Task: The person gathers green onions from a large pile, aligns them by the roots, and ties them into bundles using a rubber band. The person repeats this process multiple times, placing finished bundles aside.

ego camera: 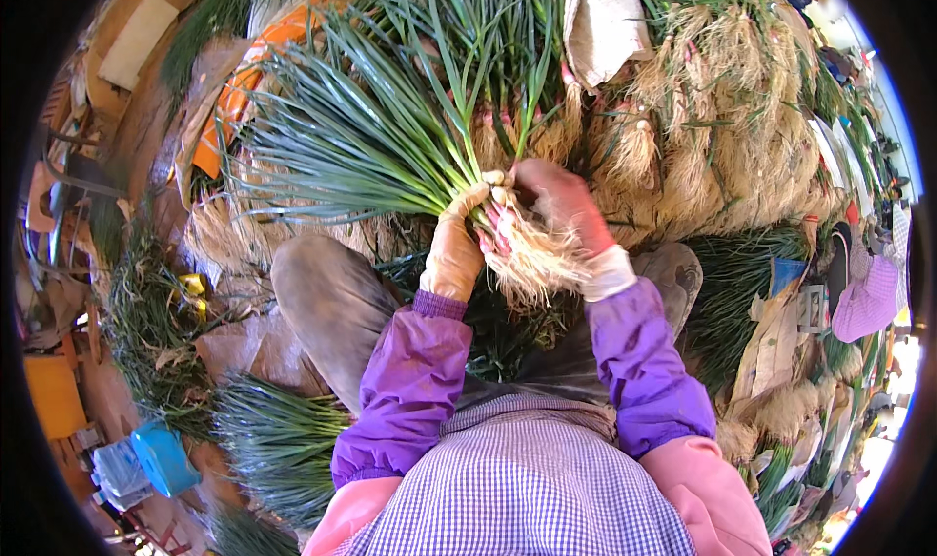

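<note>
My left hand [455, 245], in a pale glove with a purple sleeve, is closed around the stems of a bunch of green onions [395, 139]. Their long leaves fan out to the upper left, and their reddish bases and pale roots [534, 256] hang between my hands. My right hand [567, 201], in a red and white glove and partly blurred, is at the right side of the bunch, by the bulbs. Whether its fingers grip a stalk cannot be made out. Beyond my hands lies a large heap of onions with shaggy roots [703, 153].
An onion bundle [274, 439] lies at lower left, near a heap of loose green leaves [154, 322]. A blue plastic container [165, 459] stands farther left. More onions [747, 292] lie to the right, near a purple cap [867, 300]. A whitish sack [604, 25] lies on the heap.
</note>
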